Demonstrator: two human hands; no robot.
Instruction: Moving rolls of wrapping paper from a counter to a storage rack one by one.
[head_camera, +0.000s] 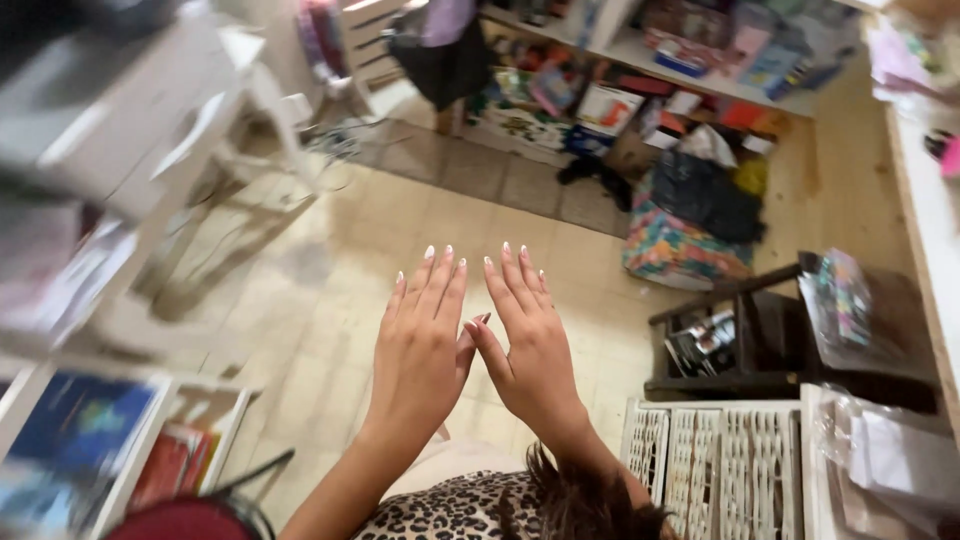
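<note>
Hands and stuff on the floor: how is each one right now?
left hand: open, fingers straight, holding nothing
right hand: open, flat, thumb by the left hand
white crates: side by side
dark wooden stool: upright, things stored under it
colourful bag: on the floor, dark cloth on top

The person's left hand and right hand were bare, with long nails tipped in white. No sleeves covered the forearms. Below them showed a leopard-print top and dark hair.
</note>
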